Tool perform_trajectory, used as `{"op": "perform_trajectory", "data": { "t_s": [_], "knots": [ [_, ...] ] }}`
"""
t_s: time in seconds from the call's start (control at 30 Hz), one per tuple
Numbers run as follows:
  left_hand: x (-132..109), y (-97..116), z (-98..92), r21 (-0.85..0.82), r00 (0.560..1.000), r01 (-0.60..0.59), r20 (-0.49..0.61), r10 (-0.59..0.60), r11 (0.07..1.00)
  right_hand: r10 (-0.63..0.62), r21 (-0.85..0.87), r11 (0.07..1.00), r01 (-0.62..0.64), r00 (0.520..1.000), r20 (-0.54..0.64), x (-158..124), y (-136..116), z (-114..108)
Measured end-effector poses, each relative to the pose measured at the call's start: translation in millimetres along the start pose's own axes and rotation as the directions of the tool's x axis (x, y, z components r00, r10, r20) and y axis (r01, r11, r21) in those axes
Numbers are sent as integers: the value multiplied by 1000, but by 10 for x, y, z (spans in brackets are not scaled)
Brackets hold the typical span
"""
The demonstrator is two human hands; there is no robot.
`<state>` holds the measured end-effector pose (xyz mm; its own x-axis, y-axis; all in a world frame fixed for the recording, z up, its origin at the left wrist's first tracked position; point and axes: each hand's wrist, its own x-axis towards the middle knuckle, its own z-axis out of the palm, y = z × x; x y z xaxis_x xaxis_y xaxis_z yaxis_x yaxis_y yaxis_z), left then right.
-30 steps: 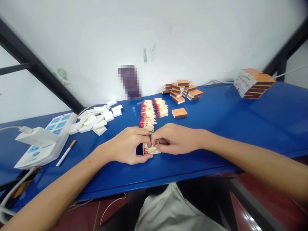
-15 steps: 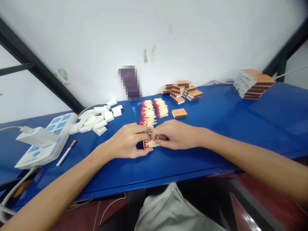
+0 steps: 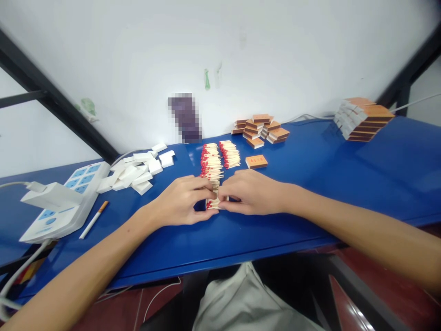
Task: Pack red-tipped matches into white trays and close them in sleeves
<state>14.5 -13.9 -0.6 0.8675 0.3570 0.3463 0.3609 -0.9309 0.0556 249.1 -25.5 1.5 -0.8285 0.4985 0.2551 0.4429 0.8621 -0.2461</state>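
1. The left hand (image 3: pixel 186 200) curves into a rounded C, its thumb and fingers narrowed about a small white tray (image 3: pixel 206 203) near the front of the table.
2. That tray is shallow and straight-edged; thin, pale matchsticks (image 3: pixel 214 205) with red heads lie in it, heads toward the left hand.
3. The right hand (image 3: pixel 250 191) bends over the tray's right part, fingers tucked in close to the thumb; I cannot tell whether it pinches any sticks, since the fingers hide that.
4. Just behind the tray runs a long bank of loose matches (image 3: pixel 211 161), slim wooden sticks layered roughly parallel, red tips to the left. A shorter bank (image 3: pixel 230 154) lies beside it.
5. Right of these lies a flat orange matchbox (image 3: pixel 257 162) with red print and a dark side strip; similar boxes form a stepped pile (image 3: pixel 259 131) by the wall.
6. To the left, matte white box-shaped pieces (image 3: pixel 132 174) lie in a jumbled heap.
7. Everything rests on a smooth, glossy blue tabletop (image 3: pixel 310 170).
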Motion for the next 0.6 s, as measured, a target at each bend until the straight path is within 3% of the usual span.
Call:
{"op": "perform_trajectory", "data": {
  "t_s": [0.6],
  "knots": [
    [-5,-2,14,32,1000,-25,-18,26,999,70,-7,998,-70,997,-40,6,-2,6]
  ]
}}
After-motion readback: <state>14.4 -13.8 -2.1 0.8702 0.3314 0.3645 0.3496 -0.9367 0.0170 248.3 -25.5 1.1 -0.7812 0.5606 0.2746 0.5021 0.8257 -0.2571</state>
